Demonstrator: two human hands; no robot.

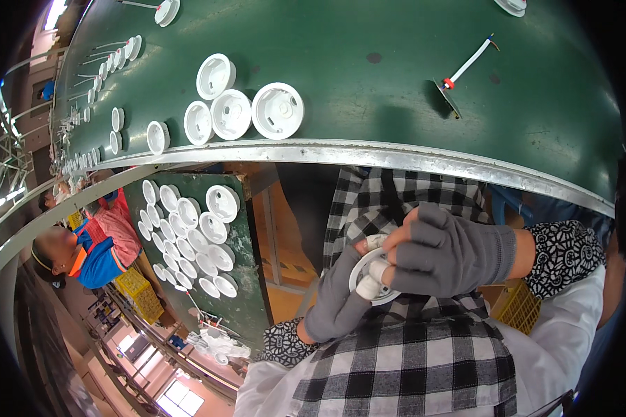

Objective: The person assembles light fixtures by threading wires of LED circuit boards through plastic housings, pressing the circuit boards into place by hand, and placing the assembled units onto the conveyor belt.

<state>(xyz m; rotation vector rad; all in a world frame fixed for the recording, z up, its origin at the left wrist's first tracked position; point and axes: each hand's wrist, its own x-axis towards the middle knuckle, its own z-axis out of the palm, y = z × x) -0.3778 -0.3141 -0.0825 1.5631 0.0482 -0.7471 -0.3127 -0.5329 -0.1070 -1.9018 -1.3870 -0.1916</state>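
A white round plastic housing (359, 272) is in front of my checked apron, held close to my body. My left hand (337, 299), in a grey fingerless glove, grips it from the left side. My right hand (438, 254), gloved the same way, bends over the housing with its fingers curled at the rim and opening. White wrapping covers some fingertips. Whatever lies between the right fingers is hidden. Beyond, on the green belt, lies a small flat plate (446, 99) with a red ring and a white cable (469, 62) ending in bare wires.
Several white housings (278, 111) stand near the belt's metal edge (396, 154). More housings (188, 215) cover a green side table (247, 295) at my left. Further left, a person (94, 250) in blue and red sits beside the line. A yellow crate (518, 309) is at my right.
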